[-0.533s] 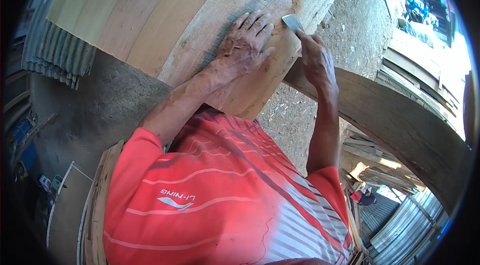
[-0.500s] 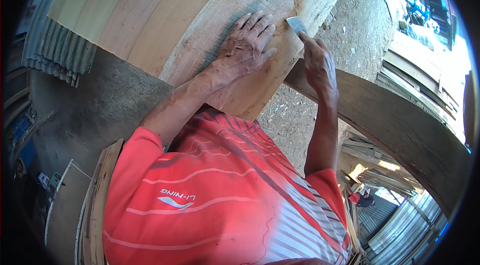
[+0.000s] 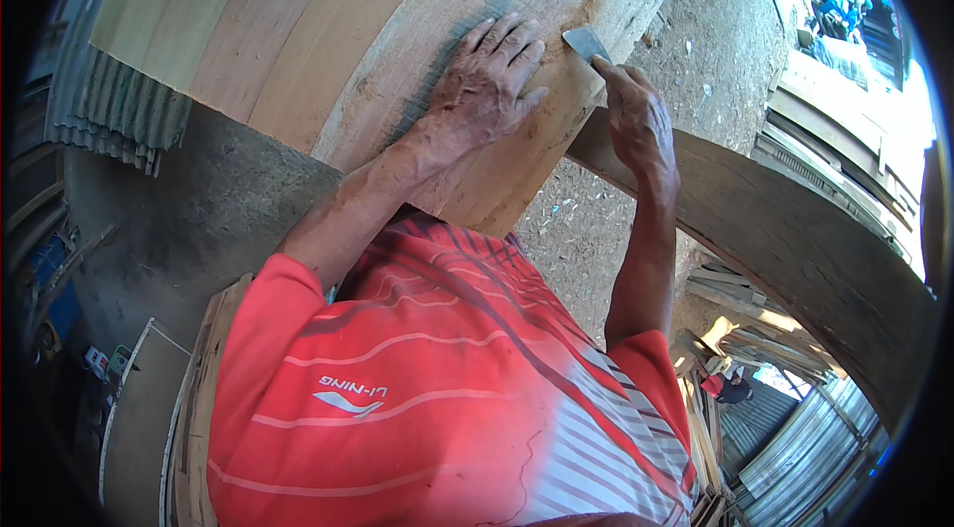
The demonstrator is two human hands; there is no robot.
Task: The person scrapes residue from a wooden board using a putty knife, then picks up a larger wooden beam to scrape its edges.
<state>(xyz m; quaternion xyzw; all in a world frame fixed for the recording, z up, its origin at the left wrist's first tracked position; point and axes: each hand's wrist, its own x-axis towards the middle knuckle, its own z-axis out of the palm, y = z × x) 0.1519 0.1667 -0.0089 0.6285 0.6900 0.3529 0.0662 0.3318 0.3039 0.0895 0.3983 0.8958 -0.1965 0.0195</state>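
Observation:
My left hand lies flat on a wide panel of joined wooden boards, fingers stretched and slightly apart. To its right, my right hand grips a putty knife whose broad metal blade rests at the panel's surface near its right side. The knife's handle is mostly hidden in my fingers. Brown filler or sawdust is smeared along the board just beyond the blade. Greyish and dark stains mark the boards beside my left hand.
A thick wooden beam runs from under the panel toward the lower right. Corrugated sheets are stacked at the left. Lumber lies at the right, and another person shows small at lower right. The ground is littered with chips.
The putty knife has shifted slightly left and its blade sits at a different angle. My right hand has moved a little to the right and down. My left hand stays on the panel.

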